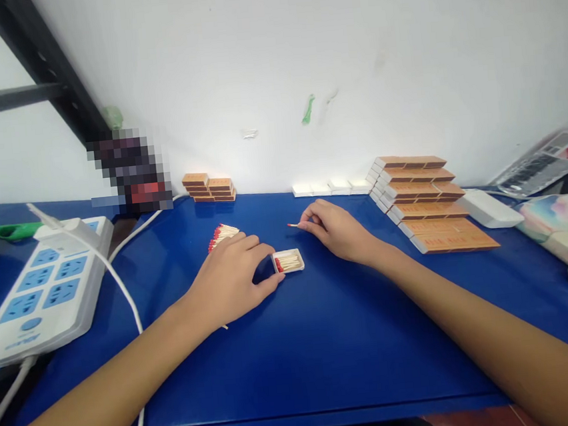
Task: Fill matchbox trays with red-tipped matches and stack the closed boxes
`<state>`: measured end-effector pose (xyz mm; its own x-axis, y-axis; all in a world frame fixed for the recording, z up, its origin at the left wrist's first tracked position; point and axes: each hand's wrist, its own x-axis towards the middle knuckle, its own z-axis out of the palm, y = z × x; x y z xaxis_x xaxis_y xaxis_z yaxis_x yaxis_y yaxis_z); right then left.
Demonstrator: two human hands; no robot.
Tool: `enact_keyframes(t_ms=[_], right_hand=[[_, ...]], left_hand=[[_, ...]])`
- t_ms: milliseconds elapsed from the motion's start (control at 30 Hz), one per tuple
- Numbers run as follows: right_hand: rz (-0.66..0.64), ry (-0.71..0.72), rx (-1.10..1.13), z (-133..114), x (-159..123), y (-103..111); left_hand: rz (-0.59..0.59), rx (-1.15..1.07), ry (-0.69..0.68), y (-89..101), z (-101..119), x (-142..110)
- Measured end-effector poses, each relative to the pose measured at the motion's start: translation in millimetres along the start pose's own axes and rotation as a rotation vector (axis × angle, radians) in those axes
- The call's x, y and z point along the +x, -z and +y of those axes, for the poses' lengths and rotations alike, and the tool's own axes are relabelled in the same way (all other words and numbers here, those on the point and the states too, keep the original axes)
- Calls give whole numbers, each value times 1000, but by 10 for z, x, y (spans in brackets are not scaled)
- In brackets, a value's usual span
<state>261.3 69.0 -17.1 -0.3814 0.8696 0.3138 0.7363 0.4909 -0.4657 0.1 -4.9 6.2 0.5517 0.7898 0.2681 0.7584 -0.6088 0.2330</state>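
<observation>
Hiding part of match pile [222, 234], left hand [234, 271], half-open, holds tray [293, 269]; right hand [336, 230] pinched closed on single match [293, 225].

- Includes left hand [232, 271] and right hand [339, 231] — both bare.
- Features slender, tapering fingers [263, 250] with rounded ends.
- Narrows at wrists [186, 316], then widens smoothly along left forearm [114, 383] and right forearm [464, 309] — likewise bare.
</observation>
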Motion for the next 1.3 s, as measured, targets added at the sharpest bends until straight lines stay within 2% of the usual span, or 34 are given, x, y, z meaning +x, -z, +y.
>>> enact_keyframes(t_ms=[100,200,367,633,800,933,1033,1167,1300], right_hand=[[-11,39,87,-198,-120,65],[-74,107,106,-386,-263,107],[-142,135,51,-503,-357,103],[0,127,131,-473,-330,119],[71,148,148,-600,-371,85],[-71,193,132,-933,-410,-26],[-158,320,18,-1252,-426,-183],[-114,477,-143,-1540,-387,-461],[-94,520,-202,-1580,-285,-665]], left_hand=[[18,3,6,0,-6,0],[46,-9,-2,0,-4,-3],[90,-20,-31,3,-8,-5],[95,10,-37,13,-50,7],[225,102,-19,178,-229,62],[304,128,70,376,-438,96],[328,164,117,468,-551,94],[357,175,162,540,-637,69],[379,184,206,616,-681,46]])
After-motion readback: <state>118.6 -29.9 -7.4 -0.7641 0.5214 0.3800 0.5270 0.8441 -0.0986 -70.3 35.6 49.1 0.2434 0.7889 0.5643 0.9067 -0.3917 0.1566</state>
